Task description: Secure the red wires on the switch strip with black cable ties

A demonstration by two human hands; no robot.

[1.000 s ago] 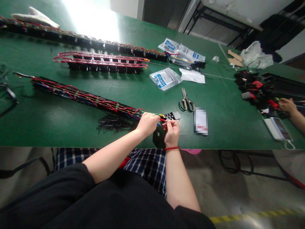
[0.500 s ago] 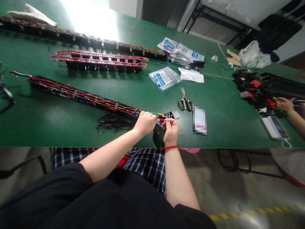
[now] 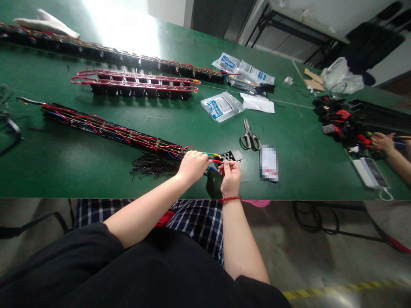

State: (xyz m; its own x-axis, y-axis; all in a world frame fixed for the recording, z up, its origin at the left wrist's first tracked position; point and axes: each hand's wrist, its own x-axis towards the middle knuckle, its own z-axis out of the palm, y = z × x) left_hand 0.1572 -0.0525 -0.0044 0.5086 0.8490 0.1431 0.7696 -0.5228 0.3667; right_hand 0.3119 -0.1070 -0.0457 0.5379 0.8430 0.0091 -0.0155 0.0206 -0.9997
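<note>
My left hand (image 3: 193,164) is closed around the red wire (image 3: 215,161) near the right end of a long black strip (image 3: 128,136) strung with red and blue wires. With thumb and fingers pinched, my right hand (image 3: 230,177) holds the tip of that red wire. A green wire with a yellow sleeve (image 3: 212,154) runs just above, and a blue wire (image 3: 212,168) lies below, between the hands. Behind the fingertips is a small black plate with holes (image 3: 227,156). A pile of black cable ties (image 3: 152,166) lies left of my left hand.
Scissors (image 3: 249,136) and a blurred card (image 3: 269,163) lie to the right. Further back are plastic bags (image 3: 221,106), a wired black block (image 3: 138,87) and another long strip (image 3: 128,57). A co-worker's hand (image 3: 383,142) is among black and red parts at far right.
My left hand has slid slightly left along the wires, showing more of the red wire. The right hand stays in place.
</note>
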